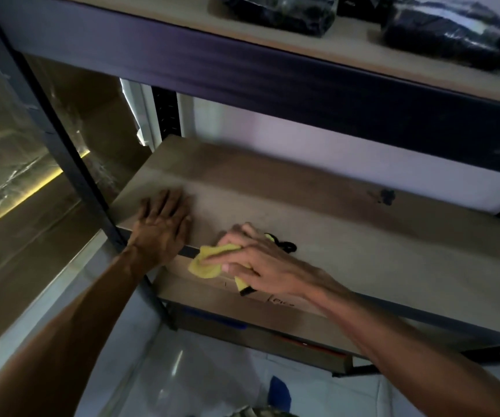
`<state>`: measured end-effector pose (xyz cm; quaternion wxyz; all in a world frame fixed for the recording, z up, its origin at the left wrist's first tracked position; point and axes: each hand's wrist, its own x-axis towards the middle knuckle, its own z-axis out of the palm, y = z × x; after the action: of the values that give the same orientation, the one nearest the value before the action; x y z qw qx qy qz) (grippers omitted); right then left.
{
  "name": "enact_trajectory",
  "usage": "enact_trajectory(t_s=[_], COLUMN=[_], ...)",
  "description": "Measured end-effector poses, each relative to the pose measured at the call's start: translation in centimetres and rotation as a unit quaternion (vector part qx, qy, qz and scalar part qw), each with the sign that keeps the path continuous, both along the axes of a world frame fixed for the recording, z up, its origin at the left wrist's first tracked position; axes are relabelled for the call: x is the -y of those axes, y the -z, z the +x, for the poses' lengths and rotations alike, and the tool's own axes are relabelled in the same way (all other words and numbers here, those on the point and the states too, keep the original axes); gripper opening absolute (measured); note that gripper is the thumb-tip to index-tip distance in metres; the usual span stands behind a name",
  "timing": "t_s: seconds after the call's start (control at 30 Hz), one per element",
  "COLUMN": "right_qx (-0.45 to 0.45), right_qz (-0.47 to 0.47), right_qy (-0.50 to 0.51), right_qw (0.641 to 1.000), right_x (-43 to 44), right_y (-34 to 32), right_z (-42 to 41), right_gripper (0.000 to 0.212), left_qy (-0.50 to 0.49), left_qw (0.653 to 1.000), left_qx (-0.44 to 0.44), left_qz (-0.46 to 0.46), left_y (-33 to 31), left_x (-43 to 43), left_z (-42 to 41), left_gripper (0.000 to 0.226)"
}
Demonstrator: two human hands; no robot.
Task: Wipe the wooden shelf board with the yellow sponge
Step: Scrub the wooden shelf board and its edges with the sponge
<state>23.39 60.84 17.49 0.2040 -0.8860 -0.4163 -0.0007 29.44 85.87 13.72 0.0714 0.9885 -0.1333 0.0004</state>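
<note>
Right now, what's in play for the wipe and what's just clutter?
In play: yellow sponge, right hand gripping it, left hand flat on the wooden shelf board.
Lying about: black wrapped bundles on the upper shelf, cardboard box below.

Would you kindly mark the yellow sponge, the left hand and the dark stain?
yellow sponge (205, 265): head view, front lobe.
left hand (164, 225): head view, back of hand.
dark stain (386, 196): head view, its centre.

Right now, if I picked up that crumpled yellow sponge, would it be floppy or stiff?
Probably floppy: the crumpled yellow sponge bunches and folds under the right hand. Likely light, since fingers alone hold it. It shouldn't roll on the flat wooden shelf board.
</note>
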Motion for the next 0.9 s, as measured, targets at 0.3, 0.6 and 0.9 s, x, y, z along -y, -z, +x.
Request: enact_trajectory(t_s=[0.3,0.6,0.9], right_qx=[-0.026,-0.025,0.007], right_qz=[-0.083,0.051,-0.053], right_qy=[0.269,0.018,0.155], right_qw=[0.959,0.998,0.987], right_x=[-0.4,0.3,-1.4], right_y=[-0.4,-1.6,0.8], right_z=[9.7,3.5,6.0], right_gripper=[0.045,0.035,0.041], left_qy=[-0.002,0.007,0.010], left_qw=[1.000,1.000,1.000], left_qx=[-0.005,0.007,0.011], left_qz=[0.009,0.014,0.007], left_y=[-0.3,0.0,0.1], left_x=[0.1,0.0,-0.2], left_z=[-0.2,0.1,-0.2], left_gripper=[0.068,0.068,0.064])
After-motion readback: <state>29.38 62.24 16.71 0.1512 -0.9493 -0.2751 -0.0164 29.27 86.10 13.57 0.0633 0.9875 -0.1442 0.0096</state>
